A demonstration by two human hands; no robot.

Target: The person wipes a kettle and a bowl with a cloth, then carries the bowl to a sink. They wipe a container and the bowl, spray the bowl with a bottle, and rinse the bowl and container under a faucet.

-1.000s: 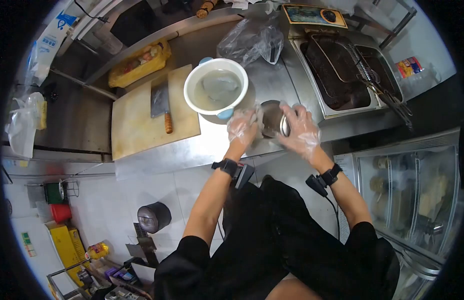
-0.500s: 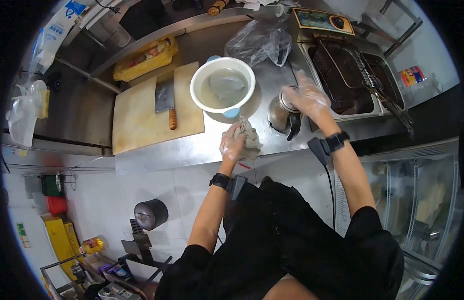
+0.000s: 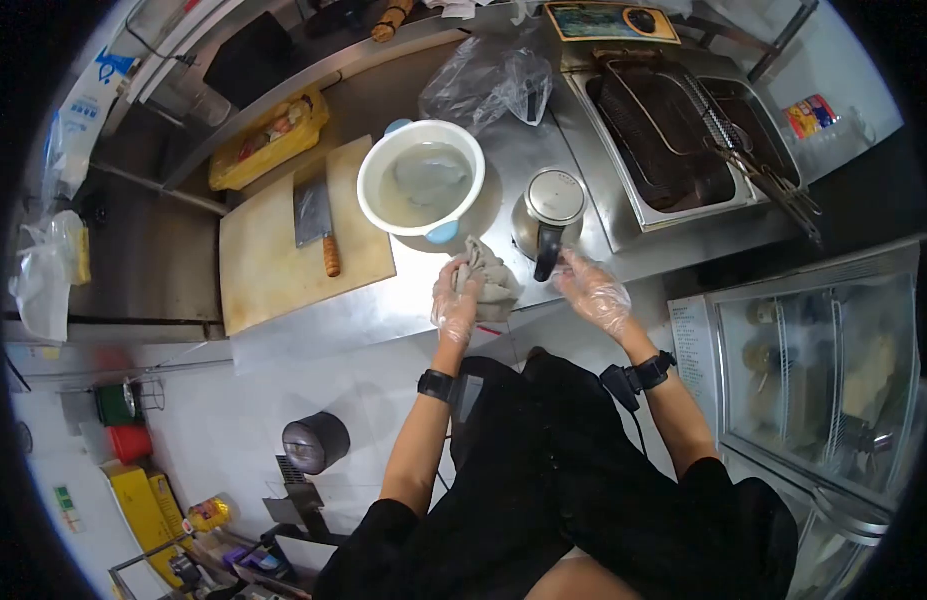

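Note:
My left hand (image 3: 457, 303), in a clear plastic glove, has its fingers closed around a bunched grey cloth (image 3: 496, 285) at the counter's front edge. To the right stands a metal jug (image 3: 529, 232) with a round lid and a black handle (image 3: 549, 255) facing me. Beside that handle is my gloved right hand (image 3: 596, 295), its fingers apart and fingertips right at the handle's side. Behind the cloth, a white basin (image 3: 369, 205) with light-blue grips holds water and a greyish translucent thing.
A cleaver (image 3: 314, 215) lies on the cutting board (image 3: 259, 270) at left, before a yellow-lined container (image 3: 224, 170). A clear plastic bag (image 3: 484, 85) sits behind the basin. On the right is a fryer (image 3: 634, 195) with baskets, above a glass-door fridge (image 3: 814, 370).
My right hand has come down from the jug's lid to beside its handle. The jug's handle now points more toward me. My left hand stays at the cloth; the view has shifted slightly.

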